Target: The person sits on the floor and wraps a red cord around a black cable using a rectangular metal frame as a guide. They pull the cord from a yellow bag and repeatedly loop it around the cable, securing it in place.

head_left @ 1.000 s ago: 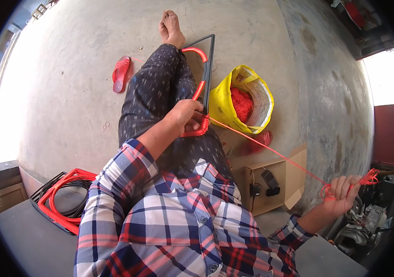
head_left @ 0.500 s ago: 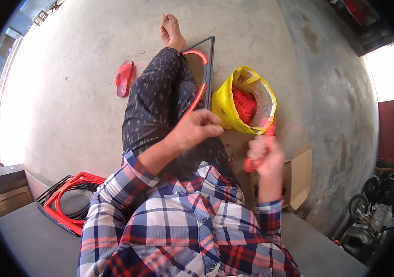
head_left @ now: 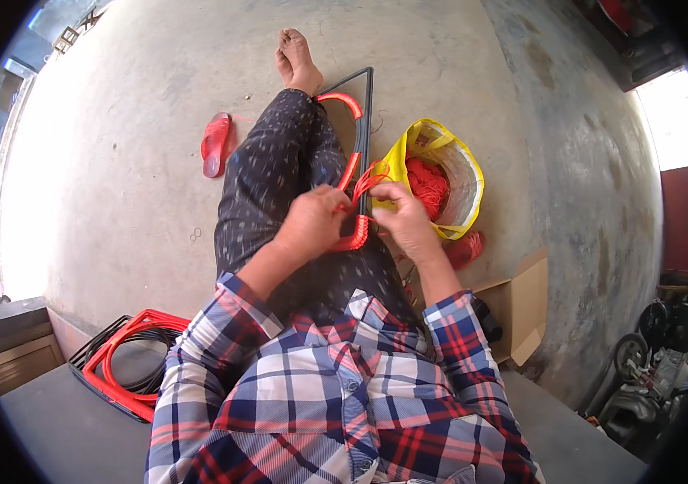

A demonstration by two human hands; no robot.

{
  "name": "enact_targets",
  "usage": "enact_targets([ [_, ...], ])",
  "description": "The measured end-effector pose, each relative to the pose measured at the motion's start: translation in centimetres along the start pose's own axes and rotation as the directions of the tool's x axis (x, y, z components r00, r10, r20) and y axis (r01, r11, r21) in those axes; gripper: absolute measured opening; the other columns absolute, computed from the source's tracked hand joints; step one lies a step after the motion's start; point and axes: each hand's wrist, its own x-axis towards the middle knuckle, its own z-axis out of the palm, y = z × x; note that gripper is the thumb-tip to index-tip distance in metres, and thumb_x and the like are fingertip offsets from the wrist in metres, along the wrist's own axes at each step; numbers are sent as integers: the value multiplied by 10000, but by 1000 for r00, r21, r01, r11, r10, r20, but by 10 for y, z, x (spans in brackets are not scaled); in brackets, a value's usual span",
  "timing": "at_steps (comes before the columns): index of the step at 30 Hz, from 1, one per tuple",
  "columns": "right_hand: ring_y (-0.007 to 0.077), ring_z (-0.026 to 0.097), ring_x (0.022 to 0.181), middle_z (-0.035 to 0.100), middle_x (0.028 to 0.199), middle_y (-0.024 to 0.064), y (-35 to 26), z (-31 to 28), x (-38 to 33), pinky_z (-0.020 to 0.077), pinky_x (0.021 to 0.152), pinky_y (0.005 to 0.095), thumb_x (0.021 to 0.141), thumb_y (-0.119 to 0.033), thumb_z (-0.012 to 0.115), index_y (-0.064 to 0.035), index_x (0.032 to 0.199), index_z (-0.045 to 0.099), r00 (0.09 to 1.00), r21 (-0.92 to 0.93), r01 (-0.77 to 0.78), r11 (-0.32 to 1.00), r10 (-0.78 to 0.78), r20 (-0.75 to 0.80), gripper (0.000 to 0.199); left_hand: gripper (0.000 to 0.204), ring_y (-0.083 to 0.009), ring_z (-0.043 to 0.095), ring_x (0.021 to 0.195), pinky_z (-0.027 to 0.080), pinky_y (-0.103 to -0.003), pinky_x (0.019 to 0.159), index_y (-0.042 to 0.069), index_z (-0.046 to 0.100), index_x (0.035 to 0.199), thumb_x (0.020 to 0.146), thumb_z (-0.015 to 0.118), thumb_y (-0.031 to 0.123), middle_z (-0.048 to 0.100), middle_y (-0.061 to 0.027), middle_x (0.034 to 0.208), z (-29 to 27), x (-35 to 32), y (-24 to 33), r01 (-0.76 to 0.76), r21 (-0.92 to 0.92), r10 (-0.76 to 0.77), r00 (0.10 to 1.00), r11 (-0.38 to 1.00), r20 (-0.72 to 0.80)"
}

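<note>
A black frame lies along my legs, with red cord wrapped tightly round its curved inner bar in sections. My left hand is closed with its fingertips bent in at the frame, pinching red cord. Facing it, my right hand has thumb and fingers drawn together on a loose bundle of red cord, which loops up between the hands over the frame's side. The exact grip of the fingertips is partly hidden.
To the right stands a yellow bag holding red cord. Beside it lies a red slipper, near an open cardboard box. Another red slipper is left of my legs. Red and black frames rest on the bench at left.
My right hand has moved left from beside the bag to the frame, bringing the red cord with it. My left hand has shifted slightly left. The second slipper now shows.
</note>
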Motion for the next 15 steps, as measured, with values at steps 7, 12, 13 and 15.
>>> enact_targets([
  [7,245,547,1177,600,1229,102,7,0,-16,409,1028,361,787,-106,724,-27,960,708,998,-126,25,992,-31,-46,192,226,-210,664,870,533,-332,794,-3,611,1027,805,652,-6,664,-100,916,8,7,-1,300,-277,-307,951,913,18],
  [12,201,461,1320,539,1373,120,-20,-51,-41,351,1115,364,805,-68,660,3,1094,679,994,473,57,879,-5,-111,299,547,-357,510,1168,402,-391,1067,19,572,1249,737,709,150,580,-200,1243,22,18,-22,459,-329,-463,883,825,73],
  [13,221,489,1300,507,1422,147,-36,-61,-46,360,1118,380,818,-66,624,-4,1135,664,989,575,80,814,8,-149,326,659,-301,571,1141,430,-372,1009,-56,475,1335,728,675,107,604,-224,1183,24,20,-16,391,-301,-390,919,870,65],
  [15,264,548,1214,554,1344,188,-79,-68,-58,395,1093,443,832,-100,613,-17,1113,668,982,657,177,732,-84,-171,299,685,-292,527,1180,400,-356,1032,-37,438,1369,728,650,80,563,-200,1219,31,22,-11,446,-376,-439,892,812,108],
])
